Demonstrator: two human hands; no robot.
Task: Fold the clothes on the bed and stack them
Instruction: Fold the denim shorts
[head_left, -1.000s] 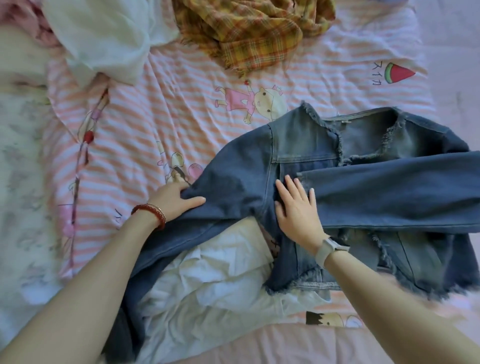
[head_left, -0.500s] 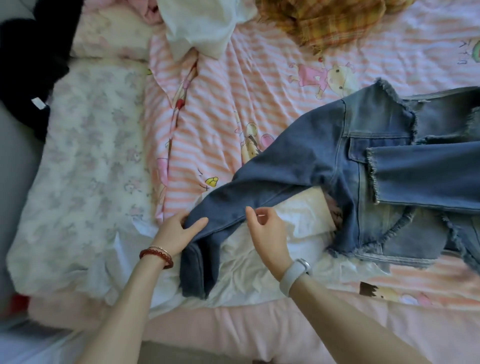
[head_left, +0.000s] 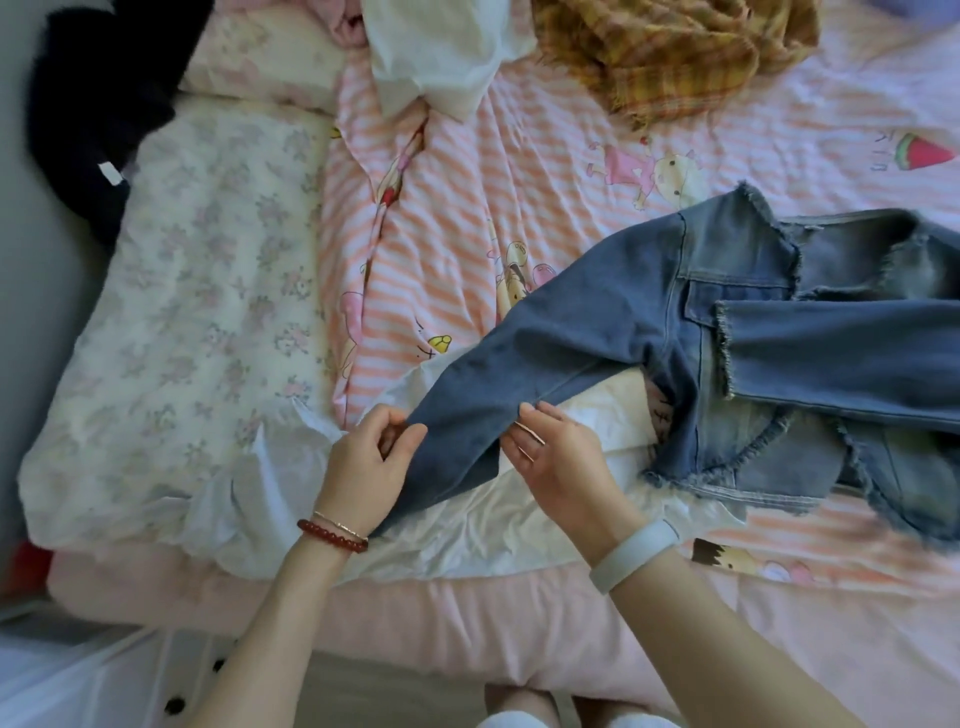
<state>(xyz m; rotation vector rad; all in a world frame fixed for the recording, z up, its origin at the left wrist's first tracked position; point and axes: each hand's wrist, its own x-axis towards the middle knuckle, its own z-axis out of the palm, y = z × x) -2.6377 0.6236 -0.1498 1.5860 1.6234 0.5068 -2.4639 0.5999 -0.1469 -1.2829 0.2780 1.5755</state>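
A blue denim jacket (head_left: 753, 338) with frayed edges lies on the right of the bed, one sleeve folded across its body. Its other sleeve (head_left: 524, 374) stretches down to the left. My left hand (head_left: 369, 462) pinches that sleeve's left edge near the cuff, and my right hand (head_left: 556, 457) pinches its right edge. The cuff hangs between my wrists. A white garment (head_left: 498, 525) lies crumpled under the sleeve at the bed's near edge.
At the top lie a yellow plaid garment (head_left: 670, 47) and a white garment (head_left: 436, 57). A black garment (head_left: 98, 104) sits at the far left beside a floral pillow (head_left: 182, 312). The striped pink sheet (head_left: 467, 182) covers the bed.
Both hands left the jacket's body and slid down its left sleeve; they now pinch the sleeve's two edges and hold it lifted. The view swung left, then back a little.
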